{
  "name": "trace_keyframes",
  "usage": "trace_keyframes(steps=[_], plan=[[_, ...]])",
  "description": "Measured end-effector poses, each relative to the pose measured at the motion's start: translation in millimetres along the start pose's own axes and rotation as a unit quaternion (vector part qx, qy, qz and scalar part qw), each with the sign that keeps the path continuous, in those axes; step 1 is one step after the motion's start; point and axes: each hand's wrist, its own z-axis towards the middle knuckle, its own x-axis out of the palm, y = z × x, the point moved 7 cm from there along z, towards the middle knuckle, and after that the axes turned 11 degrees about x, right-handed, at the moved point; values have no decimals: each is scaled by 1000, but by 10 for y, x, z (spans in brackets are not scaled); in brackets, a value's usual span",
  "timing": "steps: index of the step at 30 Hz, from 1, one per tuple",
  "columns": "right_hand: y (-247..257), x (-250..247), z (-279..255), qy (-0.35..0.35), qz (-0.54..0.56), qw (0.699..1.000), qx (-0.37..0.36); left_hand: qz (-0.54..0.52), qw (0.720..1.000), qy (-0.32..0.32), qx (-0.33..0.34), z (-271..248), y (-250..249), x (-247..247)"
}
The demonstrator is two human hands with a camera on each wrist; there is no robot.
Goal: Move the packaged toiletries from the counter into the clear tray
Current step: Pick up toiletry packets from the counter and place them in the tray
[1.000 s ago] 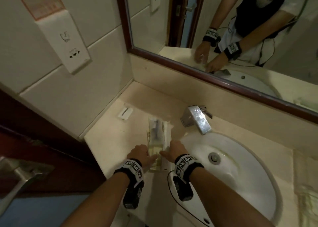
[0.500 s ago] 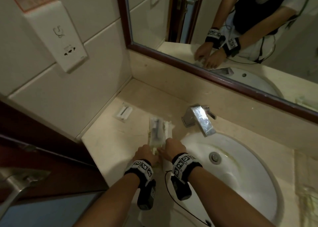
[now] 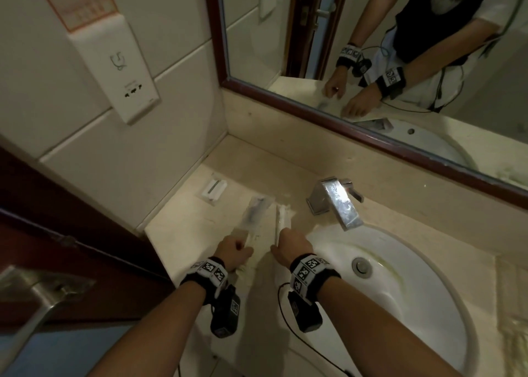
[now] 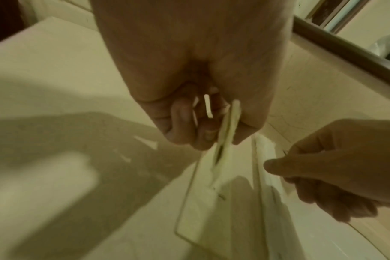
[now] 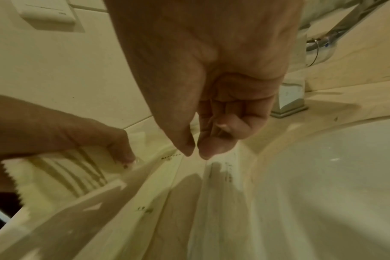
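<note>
The clear tray (image 3: 259,238) lies on the counter (image 3: 183,228) left of the sink; its thin rim (image 4: 185,219) shows in the left wrist view. My left hand (image 3: 234,251) pinches a clear packet (image 3: 254,213) with a dark, toothbrush-like item inside, seen edge-on (image 4: 227,133) between thumb and curled fingers, over the tray's left side. My right hand (image 3: 294,243) pinches a narrow white packet (image 3: 282,219) at the tray's right edge, thumb (image 4: 271,167) pressed on it. A small white packet (image 3: 214,189) lies on the counter near the wall.
A chrome faucet (image 3: 338,202) stands just right of the packets, with the white basin (image 3: 400,291) below it. The mirror (image 3: 371,47) runs along the back. A tiled wall with a socket plate (image 3: 125,70) closes the left side. A dark door (image 3: 57,233) stands at the counter's left end.
My hands, close together at the tray's near end before, have moved apart. The left one has carried its clear packet to the left and the right one stays at the right edge.
</note>
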Motion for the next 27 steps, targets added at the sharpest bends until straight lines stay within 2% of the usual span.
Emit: trace_keyframes(steps=[5,10,14,18,24,27], plan=[[153,255,-43,31,32,999,-6,-27,999,-32,31,-55,143,-220],[344,444,-58,38,59,998,-7,-66,995,-67,13,-103,379,-270],[359,509,-21,56,55,997,21,-57,997,-57,8,-153,504,-274],[320,546,8,113,97,988,41,-47,997,-51,19,-211,495,-303],[277,303,56,141,127,982,5,-34,997,-59,43,-179,209,-370],[170,51,56,137,162,977,-30,-25,997,-40,59,-119,34,-331]])
